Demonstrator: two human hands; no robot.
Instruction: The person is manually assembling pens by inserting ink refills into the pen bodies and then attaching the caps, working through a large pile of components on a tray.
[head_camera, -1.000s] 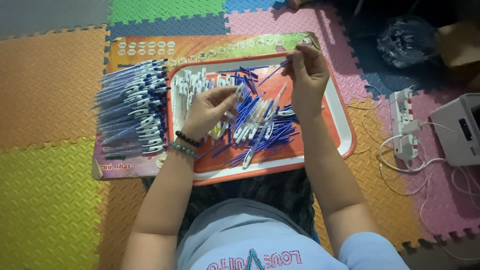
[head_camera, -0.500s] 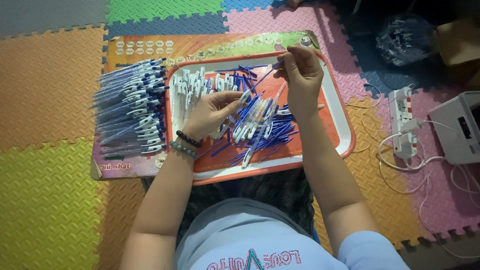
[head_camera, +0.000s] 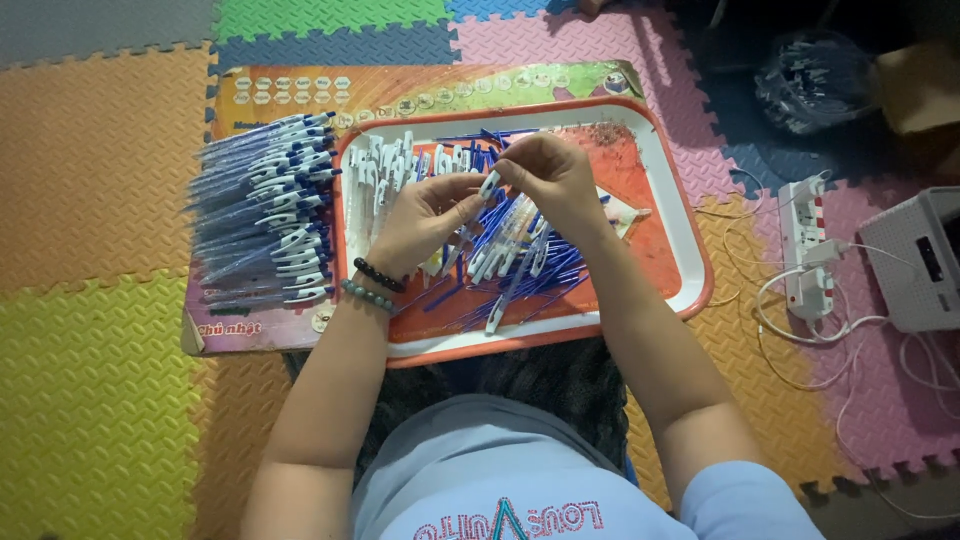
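Head view: right hand (head_camera: 548, 178) has come back from the tray's far rim to meet left hand (head_camera: 425, 215) over the orange tray (head_camera: 680, 215); both now pinch one white-and-blue pen part (head_camera: 489, 185) between them. Loose pen parts (head_camera: 520, 260) crowd the tray middle, finished pens (head_camera: 262, 215) stack just left of it, and bare tray floor stays open to the right.

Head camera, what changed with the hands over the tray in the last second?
The right hand came in from the tray's far edge toward the person and met the left hand over the pile of pen parts; both now pinch one white pen piece between them. The orange tray and the row of pens beside it stayed put.
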